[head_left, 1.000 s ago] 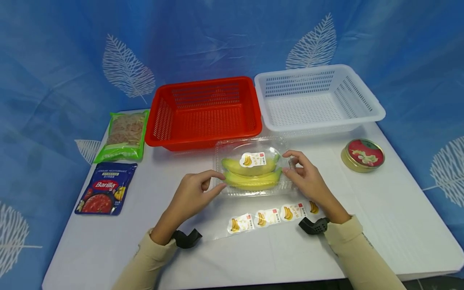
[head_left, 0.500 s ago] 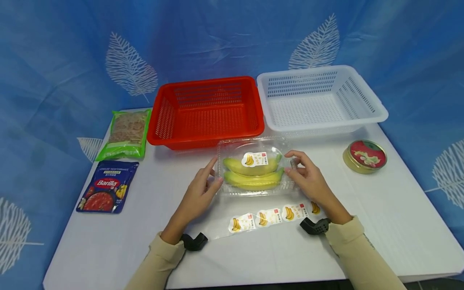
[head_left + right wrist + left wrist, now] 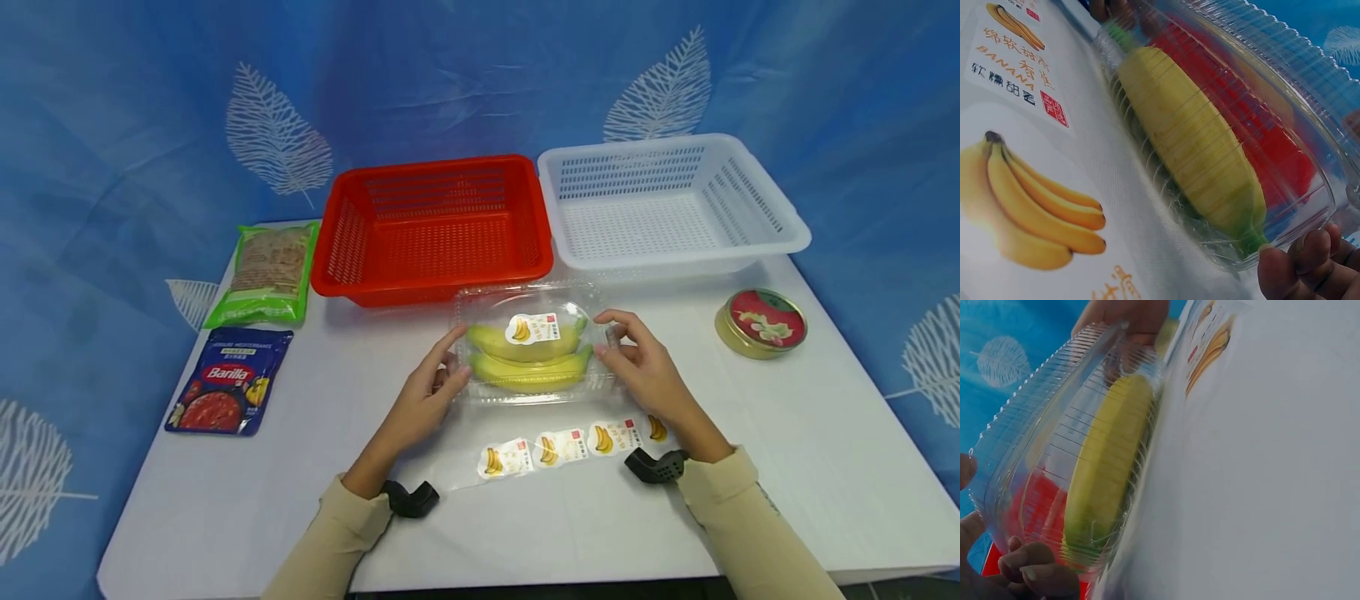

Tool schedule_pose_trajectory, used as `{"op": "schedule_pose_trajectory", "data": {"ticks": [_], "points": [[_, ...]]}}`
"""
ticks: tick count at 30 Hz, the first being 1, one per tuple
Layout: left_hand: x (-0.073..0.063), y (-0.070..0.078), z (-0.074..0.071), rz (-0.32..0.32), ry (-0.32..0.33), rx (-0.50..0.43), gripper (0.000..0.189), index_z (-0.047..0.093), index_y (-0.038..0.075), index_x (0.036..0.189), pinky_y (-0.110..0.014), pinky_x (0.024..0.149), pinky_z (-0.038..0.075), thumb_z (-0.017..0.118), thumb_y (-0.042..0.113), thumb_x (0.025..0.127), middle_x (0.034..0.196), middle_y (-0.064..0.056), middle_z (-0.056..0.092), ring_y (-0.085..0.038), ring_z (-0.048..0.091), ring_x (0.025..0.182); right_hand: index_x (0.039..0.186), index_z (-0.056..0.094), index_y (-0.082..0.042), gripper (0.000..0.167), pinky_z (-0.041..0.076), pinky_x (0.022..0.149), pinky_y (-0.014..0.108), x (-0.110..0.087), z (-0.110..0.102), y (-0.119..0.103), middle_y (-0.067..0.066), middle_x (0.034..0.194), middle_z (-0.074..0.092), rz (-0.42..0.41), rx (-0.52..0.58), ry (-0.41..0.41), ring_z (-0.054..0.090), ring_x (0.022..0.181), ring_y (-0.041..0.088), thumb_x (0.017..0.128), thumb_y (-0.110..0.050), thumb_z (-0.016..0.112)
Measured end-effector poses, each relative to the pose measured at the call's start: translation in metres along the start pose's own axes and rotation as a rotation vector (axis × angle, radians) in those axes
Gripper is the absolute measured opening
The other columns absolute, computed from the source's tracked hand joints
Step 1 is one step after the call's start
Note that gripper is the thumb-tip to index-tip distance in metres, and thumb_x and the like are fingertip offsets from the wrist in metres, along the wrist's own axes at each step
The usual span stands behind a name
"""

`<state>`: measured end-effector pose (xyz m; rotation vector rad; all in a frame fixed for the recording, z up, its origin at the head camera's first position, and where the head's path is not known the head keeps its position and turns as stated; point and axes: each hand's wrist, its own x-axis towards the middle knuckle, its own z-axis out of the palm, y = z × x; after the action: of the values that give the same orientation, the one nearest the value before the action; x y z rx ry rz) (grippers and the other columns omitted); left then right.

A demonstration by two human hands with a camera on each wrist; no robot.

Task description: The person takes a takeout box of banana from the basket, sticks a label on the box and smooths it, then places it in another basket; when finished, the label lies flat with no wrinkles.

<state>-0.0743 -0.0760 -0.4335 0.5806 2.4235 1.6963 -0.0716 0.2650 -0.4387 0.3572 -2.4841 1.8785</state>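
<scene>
A clear plastic clamshell box (image 3: 543,397) with two bananas (image 3: 532,372) inside lies on the table, its lid down over them. One banana sticker (image 3: 534,328) is on the lid. My left hand (image 3: 422,402) holds the box's left edge, index finger at the rim and thumb near the front corner. At the right edge, my right hand (image 3: 651,377) grips the rim between thumb and index finger. Curled fingertips (image 3: 1047,575) show beside the box's end in the left wrist view. In front of the box lies a strip of banana stickers (image 3: 561,447), partly overlapped by my right wrist.
Behind the box stand a red basket (image 3: 431,296) and a white basket (image 3: 675,258). To the left lie a green-edged bag (image 3: 266,271) and a blue Barilla pouch (image 3: 228,379). A round gold tin (image 3: 761,323) sits to the right.
My left hand has shifted from the box's front left corner to its left side, and its fingers have closed onto the edge. The right hand keeps its hold. The view shifts slightly.
</scene>
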Motion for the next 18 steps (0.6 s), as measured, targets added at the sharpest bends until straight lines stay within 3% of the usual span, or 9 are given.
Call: {"op": "schedule_pose_trajectory", "data": {"ticks": [6, 10, 14, 18], "points": [[0.0, 0.001, 0.0, -0.005, -0.001, -0.039, 0.06, 0.038, 0.02, 0.157, -0.022, 0.05, 0.033, 0.062, 0.015, 0.103, 0.096, -0.011, 0.049, -0.012, 0.04, 0.059, 0.145, 0.048, -0.012, 0.043, 0.04, 0.046, 0.029, 0.0, -0.003, 0.0, 0.013, 0.111, 0.039, -0.031, 0.004, -0.009, 0.051, 0.055, 0.017, 0.104, -0.007, 0.058], [0.001, 0.003, 0.0, -0.01, 0.009, -0.028, 0.059, 0.041, 0.024, 0.155, -0.022, 0.054, 0.033, 0.064, 0.017, 0.102, 0.095, -0.009, 0.05, -0.011, 0.04, 0.061, 0.152, 0.042, -0.015, 0.047, 0.044, 0.054, 0.026, 0.001, -0.006, 0.0, 0.013, 0.11, 0.046, -0.043, -0.058, 0.019, 0.056, 0.062, 0.017, 0.106, -0.01, 0.053], [0.0, 0.002, 0.0, -0.009, 0.016, -0.019, 0.059, 0.042, 0.024, 0.154, -0.022, 0.054, 0.032, 0.066, 0.017, 0.101, 0.095, -0.009, 0.05, -0.01, 0.039, 0.06, 0.159, 0.031, -0.018, 0.05, 0.047, 0.063, 0.026, 0.003, -0.01, -0.002, 0.014, 0.107, 0.052, -0.001, -0.077, 0.077, 0.055, 0.072, 0.016, 0.111, -0.019, 0.044], [-0.003, 0.003, -0.001, 0.0, 0.014, -0.02, 0.06, 0.041, 0.022, 0.155, -0.022, 0.053, 0.031, 0.066, 0.016, 0.101, 0.095, -0.009, 0.05, -0.01, 0.038, 0.058, 0.158, 0.029, -0.013, 0.05, 0.052, 0.061, 0.024, 0.008, -0.017, -0.005, 0.014, 0.102, 0.053, 0.033, -0.024, 0.206, 0.056, 0.067, 0.018, 0.111, -0.021, 0.043]]}}
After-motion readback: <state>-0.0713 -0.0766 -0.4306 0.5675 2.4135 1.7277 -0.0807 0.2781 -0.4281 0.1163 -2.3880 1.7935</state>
